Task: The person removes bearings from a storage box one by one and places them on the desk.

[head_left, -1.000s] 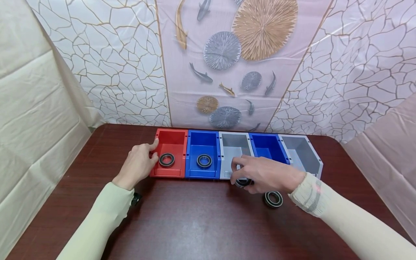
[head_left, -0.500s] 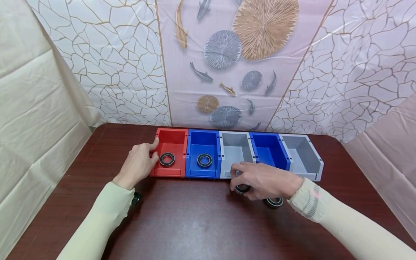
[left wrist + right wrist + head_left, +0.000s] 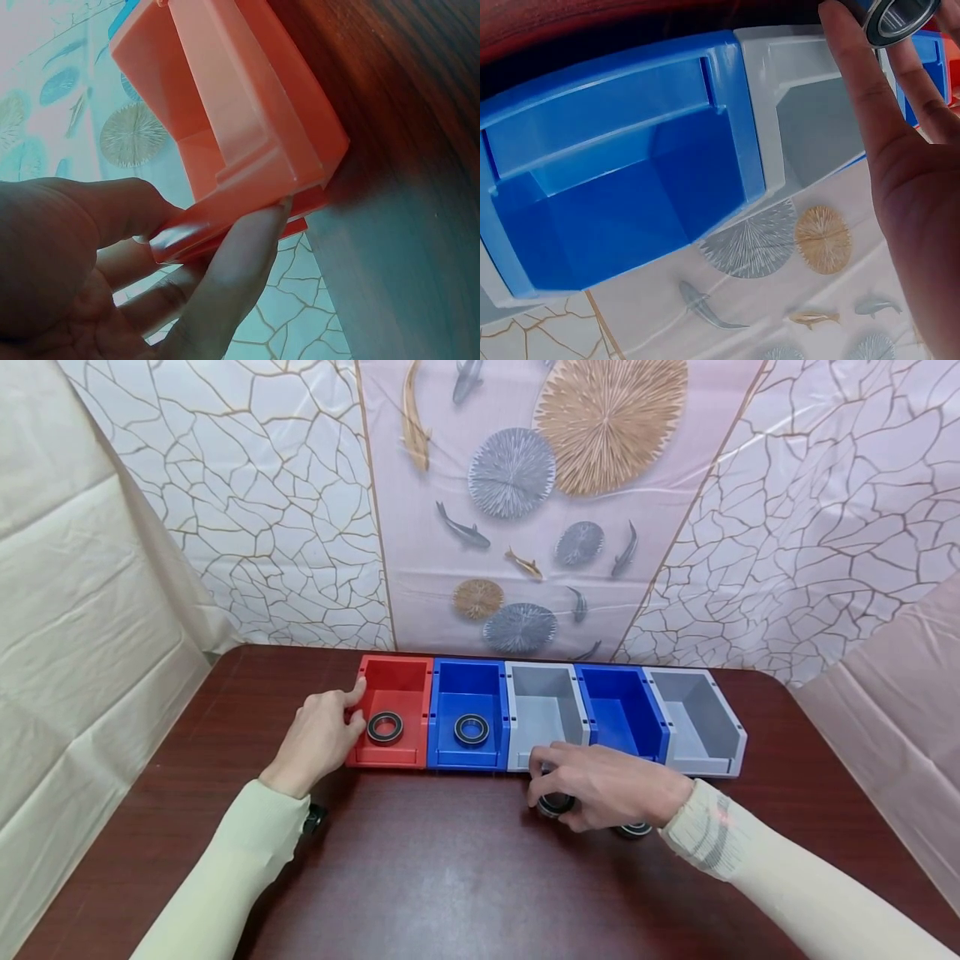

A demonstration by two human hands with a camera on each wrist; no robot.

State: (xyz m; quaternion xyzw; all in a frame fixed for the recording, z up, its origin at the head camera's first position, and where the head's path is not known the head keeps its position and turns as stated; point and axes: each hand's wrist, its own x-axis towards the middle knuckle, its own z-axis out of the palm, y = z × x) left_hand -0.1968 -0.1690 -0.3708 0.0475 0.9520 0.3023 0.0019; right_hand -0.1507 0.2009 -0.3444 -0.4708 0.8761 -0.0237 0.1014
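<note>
In the head view, my left hand [image 3: 318, 735] is at the left side of the red bin [image 3: 390, 758]. The left wrist view shows its thumb and fingers pinching the bin's wall [image 3: 202, 225]. My right hand [image 3: 600, 783] grips a ball bearing [image 3: 555, 807] by its rim, just in front of the first grey bin [image 3: 532, 710]. That ball bearing [image 3: 876, 28] also shows at the fingertips in the right wrist view. Another bearing [image 3: 634, 832] lies on the table, partly hidden under the right hand. One bearing [image 3: 372, 728] lies in the red bin, another [image 3: 459, 732] in the left blue bin [image 3: 472, 762].
To the right of the first grey bin stand a second blue bin [image 3: 618, 727] and a second grey bin [image 3: 701, 727], joined in one row. The dark wooden table [image 3: 435, 877] extends in front. A patterned curtain [image 3: 300, 510] hangs close behind the row.
My right hand has moved slightly toward me with the bearing, away from the grey bin's front, now covering more of the bearing on the table. The left hand stays on the red bin.
</note>
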